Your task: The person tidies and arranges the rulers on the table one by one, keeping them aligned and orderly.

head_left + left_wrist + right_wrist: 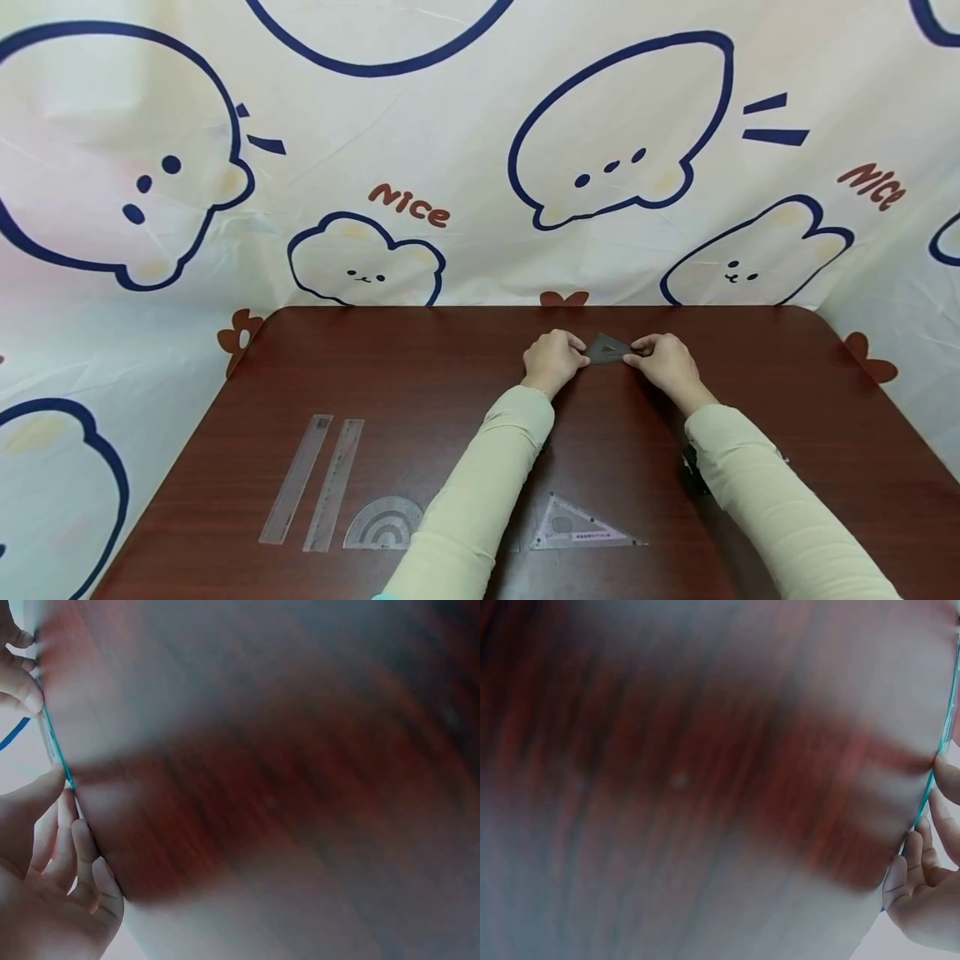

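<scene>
Near the far edge of the table, a small clear set square [606, 349] lies between the two hands, looking dark against the wood. My left hand [553, 360] pinches its left side between thumb and fingers. On the opposite side, my right hand [667, 367] pinches the right corner. From the left wrist, the set square appears edge-on as a thin teal line [57, 746], with the left hand [64, 877] below and the right hand [16, 679] above. The right wrist view catches the right hand [928, 881] at its edge. Whether the set square touches the table cannot be told.
Two clear rulers [296, 479] [334, 486] lie side by side on the left of the brown table [420, 358]. A clear protractor [384, 523] is partly covered by the left sleeve. Between the forearms lies another set square [581, 527]. A printed curtain [480, 150] hangs behind.
</scene>
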Motion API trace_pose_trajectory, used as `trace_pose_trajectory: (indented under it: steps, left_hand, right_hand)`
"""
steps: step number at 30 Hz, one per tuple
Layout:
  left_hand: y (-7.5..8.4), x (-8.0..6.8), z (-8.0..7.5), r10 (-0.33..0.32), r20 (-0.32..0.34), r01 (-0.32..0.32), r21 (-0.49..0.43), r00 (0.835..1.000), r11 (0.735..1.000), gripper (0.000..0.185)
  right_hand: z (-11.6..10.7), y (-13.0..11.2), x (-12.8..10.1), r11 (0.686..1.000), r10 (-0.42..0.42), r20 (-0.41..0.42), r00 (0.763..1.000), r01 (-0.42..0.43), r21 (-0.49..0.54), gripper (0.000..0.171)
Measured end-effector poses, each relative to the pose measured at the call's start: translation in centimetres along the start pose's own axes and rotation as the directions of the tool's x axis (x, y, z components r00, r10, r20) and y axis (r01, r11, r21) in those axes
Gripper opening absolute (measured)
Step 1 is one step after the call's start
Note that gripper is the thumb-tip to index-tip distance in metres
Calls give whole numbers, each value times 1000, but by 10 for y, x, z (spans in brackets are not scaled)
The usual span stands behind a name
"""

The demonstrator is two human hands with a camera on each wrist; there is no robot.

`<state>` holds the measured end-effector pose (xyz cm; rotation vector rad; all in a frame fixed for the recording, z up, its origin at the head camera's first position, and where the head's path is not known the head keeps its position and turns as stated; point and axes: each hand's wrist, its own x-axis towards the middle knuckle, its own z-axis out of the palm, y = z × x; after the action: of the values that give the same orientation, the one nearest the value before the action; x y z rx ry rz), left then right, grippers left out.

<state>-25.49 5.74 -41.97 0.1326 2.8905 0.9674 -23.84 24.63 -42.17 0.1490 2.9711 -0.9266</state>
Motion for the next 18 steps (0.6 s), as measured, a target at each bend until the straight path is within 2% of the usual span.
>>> trace_pose_trajectory:
  steps: [9, 18]
  left_hand:
    - [2, -1, 0, -21, 41, 21, 6, 999, 1000, 16]
    - [2, 2, 0, -26, 49, 25, 19, 998, 999, 16]
  right_hand:
    - [0, 0, 1, 1000, -17, 12, 1000, 17, -6, 35]
    - [0, -2, 0, 999, -43, -2, 999, 43, -14, 34]
